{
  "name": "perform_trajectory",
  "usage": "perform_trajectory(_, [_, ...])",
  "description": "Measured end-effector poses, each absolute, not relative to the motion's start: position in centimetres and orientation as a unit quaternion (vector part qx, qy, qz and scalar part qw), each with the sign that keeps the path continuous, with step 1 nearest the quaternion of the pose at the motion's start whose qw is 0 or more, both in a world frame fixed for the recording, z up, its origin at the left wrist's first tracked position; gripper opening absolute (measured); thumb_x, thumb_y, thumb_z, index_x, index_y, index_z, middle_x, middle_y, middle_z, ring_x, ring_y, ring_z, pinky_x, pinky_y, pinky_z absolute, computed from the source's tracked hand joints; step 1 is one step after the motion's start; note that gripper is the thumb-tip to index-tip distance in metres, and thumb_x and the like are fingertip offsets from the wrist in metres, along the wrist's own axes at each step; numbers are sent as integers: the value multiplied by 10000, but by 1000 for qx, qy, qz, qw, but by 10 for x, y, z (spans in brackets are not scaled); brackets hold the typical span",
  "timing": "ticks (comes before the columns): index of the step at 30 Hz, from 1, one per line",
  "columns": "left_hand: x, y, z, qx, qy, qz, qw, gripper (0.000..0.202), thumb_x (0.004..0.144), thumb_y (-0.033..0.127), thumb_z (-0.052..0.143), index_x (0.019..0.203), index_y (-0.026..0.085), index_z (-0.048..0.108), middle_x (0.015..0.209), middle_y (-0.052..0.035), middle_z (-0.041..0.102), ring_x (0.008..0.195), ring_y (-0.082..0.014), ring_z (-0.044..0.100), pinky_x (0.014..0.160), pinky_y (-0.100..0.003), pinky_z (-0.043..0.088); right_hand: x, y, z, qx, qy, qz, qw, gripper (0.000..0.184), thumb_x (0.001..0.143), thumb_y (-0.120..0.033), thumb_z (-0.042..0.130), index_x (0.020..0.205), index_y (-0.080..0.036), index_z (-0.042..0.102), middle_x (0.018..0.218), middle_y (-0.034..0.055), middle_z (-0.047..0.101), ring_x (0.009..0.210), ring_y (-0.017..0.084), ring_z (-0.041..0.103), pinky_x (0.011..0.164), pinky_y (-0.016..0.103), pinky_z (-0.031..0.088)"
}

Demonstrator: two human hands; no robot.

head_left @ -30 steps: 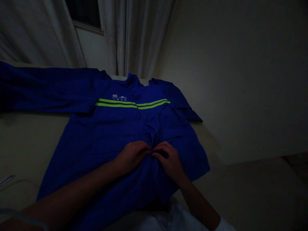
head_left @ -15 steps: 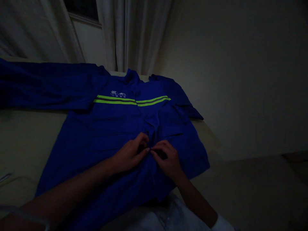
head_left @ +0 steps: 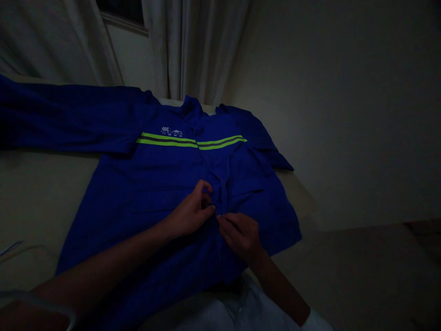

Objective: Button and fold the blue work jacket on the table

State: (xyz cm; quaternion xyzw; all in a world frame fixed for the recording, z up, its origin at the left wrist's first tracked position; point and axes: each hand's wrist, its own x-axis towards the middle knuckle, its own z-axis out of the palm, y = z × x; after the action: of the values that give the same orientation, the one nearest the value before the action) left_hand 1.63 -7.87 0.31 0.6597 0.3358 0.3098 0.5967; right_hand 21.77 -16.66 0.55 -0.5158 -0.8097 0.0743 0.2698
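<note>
A blue work jacket lies spread front side up, with a yellow-green and grey stripe across its chest and a white logo above it. My left hand is at the middle of the front opening, its fingers curled and its thumb against the cloth edge. Just below and to the right, my right hand pinches the front edge between thumb and fingers. The fingertips of both hands are close together. Any button or fastener between them is too dark and small to make out.
The jacket rests on a pale table, its collar towards the far edge. Curtains hang behind, beside a plain wall. A thin, light-coloured object lies at the table's left. One sleeve stretches left.
My right hand has shifted slightly down, and its fingers have closed more tightly on the edge. My left hand's index finger has lifted a little. The view has moved slightly.
</note>
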Motion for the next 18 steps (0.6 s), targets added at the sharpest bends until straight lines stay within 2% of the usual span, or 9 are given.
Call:
perform_trajectory(4, [16,-81,-1,647,320,327,610,312,934,247,598,1158,264,382,832,63,601,701,-131,606,631,-263,437,217,-157,13,-533,-760,176,328,76,964,-287,690,975,-256,758,976,67,697,875,199,691,769,327,591])
perform_trajectory(7, [15,-82,-1,647,306,330,615,280,950,265,592,1139,260,385,847,56,608,713,-125,596,648,-259,439,215,-151,15,-556,-704,246,366,122,899,-286,771,991,-236,708,1031,54,643,764,158,655,673,288,576])
perform_trajectory(10, [13,-83,1,650,322,334,601,274,952,277,600,1137,256,399,866,48,626,733,-127,606,671,-263,443,213,-151,14,-561,-714,223,354,159,898,-219,743,1048,-238,692,1065,60,625,718,141,622,670,290,564])
perform_trajectory(14, [12,-83,4,654,321,337,596,261,991,326,564,1188,249,411,820,53,625,694,-126,595,646,-259,423,212,-155,14,-561,-731,189,338,149,928,-213,703,1072,-247,688,1064,65,639,738,154,630,706,307,570])
perform_trajectory(18, [12,-82,5,638,319,343,611,260,1012,372,539,1200,245,413,774,53,636,676,-139,616,617,-260,421,210,-155,14,-565,-750,144,310,140,909,-188,683,1031,-245,646,1033,67,649,766,169,644,690,299,553])
